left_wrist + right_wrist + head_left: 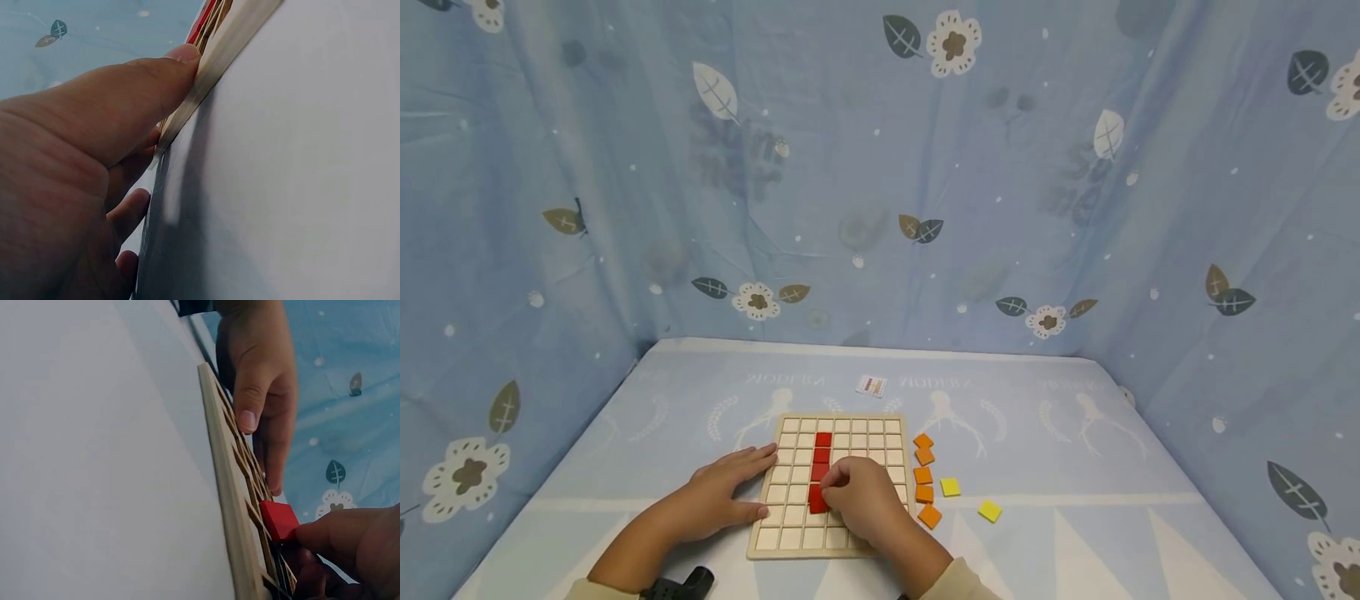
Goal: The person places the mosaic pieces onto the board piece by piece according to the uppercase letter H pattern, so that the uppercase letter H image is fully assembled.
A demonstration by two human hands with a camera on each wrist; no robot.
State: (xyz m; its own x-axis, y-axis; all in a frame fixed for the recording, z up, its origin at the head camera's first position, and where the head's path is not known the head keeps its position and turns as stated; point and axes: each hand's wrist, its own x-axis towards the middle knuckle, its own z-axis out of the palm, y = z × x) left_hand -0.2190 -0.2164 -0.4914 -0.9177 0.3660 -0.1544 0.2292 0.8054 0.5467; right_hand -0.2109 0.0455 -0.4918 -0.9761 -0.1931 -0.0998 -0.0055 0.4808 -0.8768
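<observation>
A square wooden grid board [767, 537] lies on the table, its cells edged by raised strips. Down one column runs a line of red square tiles [822, 456]. My right hand [867, 500] is over the board and pinches a red tile [280, 520] between thumb and fingers at the lower end of that line; whether this tile touches its cell I cannot tell. Along the board's left edge rests my left hand [718, 496], fingers spread and thumb [184, 56] touching the rim. The right hand hides some cells of the board.
Several orange tiles [923, 475] lie in a rough column right of the board. Two yellow tiles [951, 487] are farther right. A small printed card [872, 386] lies behind the board. Patterned blue cloth [865, 183] hangs around the table.
</observation>
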